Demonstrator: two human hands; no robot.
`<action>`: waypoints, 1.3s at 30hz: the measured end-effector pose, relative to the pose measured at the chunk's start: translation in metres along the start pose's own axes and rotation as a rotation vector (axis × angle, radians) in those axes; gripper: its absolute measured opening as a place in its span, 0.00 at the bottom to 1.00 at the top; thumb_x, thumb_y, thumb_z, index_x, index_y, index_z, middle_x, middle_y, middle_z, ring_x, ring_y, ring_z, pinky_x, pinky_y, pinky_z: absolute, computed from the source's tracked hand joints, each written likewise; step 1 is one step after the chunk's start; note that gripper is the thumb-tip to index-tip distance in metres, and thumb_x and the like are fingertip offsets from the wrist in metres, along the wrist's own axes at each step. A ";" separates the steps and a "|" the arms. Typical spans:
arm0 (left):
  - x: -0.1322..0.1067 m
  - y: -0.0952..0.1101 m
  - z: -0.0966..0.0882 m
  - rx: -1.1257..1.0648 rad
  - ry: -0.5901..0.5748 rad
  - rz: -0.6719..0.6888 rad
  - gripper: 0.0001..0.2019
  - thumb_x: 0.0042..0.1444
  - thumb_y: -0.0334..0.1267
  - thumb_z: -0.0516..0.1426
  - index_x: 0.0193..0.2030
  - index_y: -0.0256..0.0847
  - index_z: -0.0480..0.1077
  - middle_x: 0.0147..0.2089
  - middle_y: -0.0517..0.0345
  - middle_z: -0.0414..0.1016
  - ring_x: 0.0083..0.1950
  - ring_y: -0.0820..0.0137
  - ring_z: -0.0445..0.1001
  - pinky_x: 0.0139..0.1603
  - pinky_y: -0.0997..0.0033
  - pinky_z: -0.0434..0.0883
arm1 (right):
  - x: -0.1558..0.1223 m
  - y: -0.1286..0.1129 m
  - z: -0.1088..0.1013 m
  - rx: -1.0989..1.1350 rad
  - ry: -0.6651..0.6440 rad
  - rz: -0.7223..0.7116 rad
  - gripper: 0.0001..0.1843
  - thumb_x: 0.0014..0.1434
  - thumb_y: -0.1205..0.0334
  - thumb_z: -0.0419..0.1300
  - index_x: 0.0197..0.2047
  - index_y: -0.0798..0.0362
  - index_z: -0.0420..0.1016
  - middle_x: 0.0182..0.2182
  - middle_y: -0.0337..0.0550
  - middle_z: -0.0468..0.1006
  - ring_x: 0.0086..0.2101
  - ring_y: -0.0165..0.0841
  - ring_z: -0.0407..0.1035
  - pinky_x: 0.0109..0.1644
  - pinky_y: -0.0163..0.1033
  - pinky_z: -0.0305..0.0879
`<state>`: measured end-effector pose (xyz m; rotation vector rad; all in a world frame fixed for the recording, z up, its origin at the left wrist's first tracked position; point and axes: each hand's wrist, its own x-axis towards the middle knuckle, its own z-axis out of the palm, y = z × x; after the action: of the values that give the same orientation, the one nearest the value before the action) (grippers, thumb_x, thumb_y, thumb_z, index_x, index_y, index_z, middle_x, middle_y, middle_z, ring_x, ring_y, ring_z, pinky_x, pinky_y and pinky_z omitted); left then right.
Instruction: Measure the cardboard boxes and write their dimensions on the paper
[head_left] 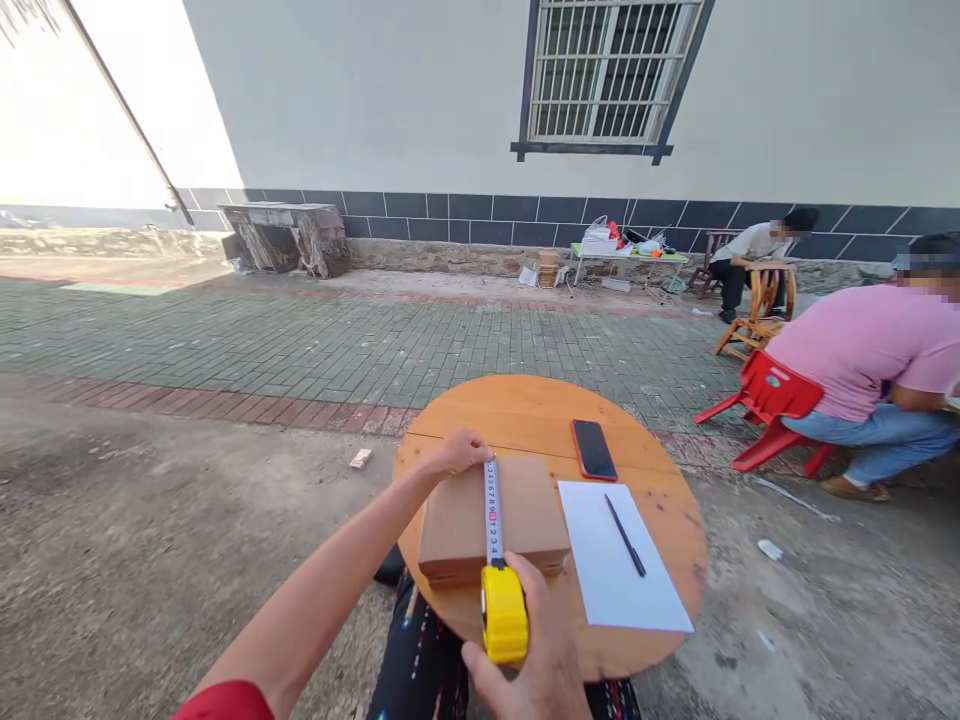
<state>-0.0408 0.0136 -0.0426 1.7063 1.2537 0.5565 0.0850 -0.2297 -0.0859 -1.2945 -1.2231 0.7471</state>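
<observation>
A closed brown cardboard box [529, 505] rests on a round wooden table [495, 405]. Across its top, from the far edge to the near one, runs the white blade of a yellow tape measure [505, 612]. My left hand [463, 452] pinches the blade's end at the far edge of the box. The tape measure's yellow case is in my right hand [536, 650], just off the near edge, thumb and fingers around it. To the right of the box lie a white sheet of paper [600, 590] and, on it, a black pen [625, 535].
A phone with a red edge [594, 449] lies beyond the paper. At the right, a person in a pink shirt [862, 335] sits on a red plastic chair [780, 390]. Farther back are another seated person [754, 245], a wooden chair [766, 295] and a loaded folding table [630, 255].
</observation>
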 end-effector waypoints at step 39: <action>-0.008 -0.017 0.005 0.069 0.049 0.167 0.12 0.51 0.42 0.55 0.23 0.37 0.71 0.22 0.65 0.66 0.27 0.74 0.64 0.27 0.74 0.54 | -0.004 0.005 -0.010 -0.634 -0.135 -0.350 0.36 0.60 0.50 0.61 0.67 0.50 0.54 0.59 0.57 0.66 0.60 0.55 0.61 0.61 0.63 0.61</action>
<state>-0.0484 0.0057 -0.0583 1.8772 1.1836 0.6635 0.0948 -0.2355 -0.0896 -1.4822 -1.8296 0.1905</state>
